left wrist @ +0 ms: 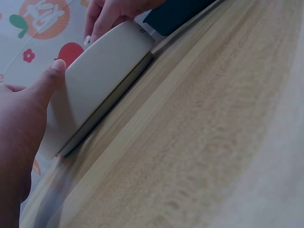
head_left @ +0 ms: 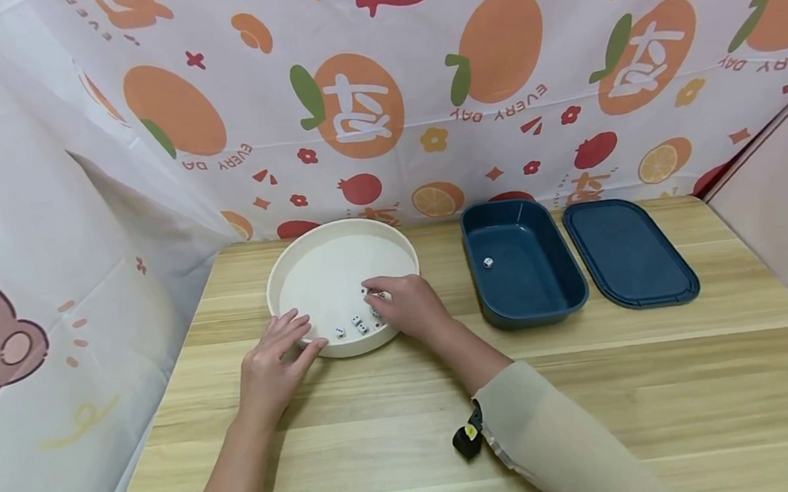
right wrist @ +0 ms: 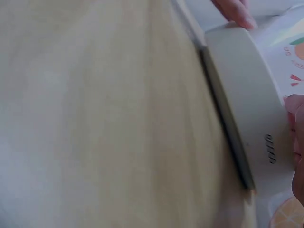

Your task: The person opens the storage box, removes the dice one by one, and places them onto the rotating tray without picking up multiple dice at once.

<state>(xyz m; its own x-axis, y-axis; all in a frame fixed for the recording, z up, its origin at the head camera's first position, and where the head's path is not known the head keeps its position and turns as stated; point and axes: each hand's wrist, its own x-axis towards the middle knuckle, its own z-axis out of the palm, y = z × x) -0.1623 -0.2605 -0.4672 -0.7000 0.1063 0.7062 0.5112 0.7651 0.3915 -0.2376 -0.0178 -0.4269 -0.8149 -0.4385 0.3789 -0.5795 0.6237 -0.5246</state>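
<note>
A round cream tray [head_left: 338, 251] stands on the table, with several white dice [head_left: 356, 321] in its front part. My left hand [head_left: 274, 366] rests on the tray's front-left rim, its fingers spread over the edge and its thumb straight on the rim, as the left wrist view shows. Over the tray's right side is my right hand [head_left: 408, 305]; its thumb and finger pinch a die [left wrist: 87, 41]. More dice lie under that hand, partly hidden. In the right wrist view only part of the right hand [right wrist: 297, 137] shows beside the tray wall.
Right of the tray stands a dark blue container [head_left: 527, 285] with one die [head_left: 488, 263] inside. Its matching flat lid [head_left: 630, 253] lies farther right on the wooden table [head_left: 412, 447]. A fruit-print cloth [head_left: 413, 64] hangs behind the table.
</note>
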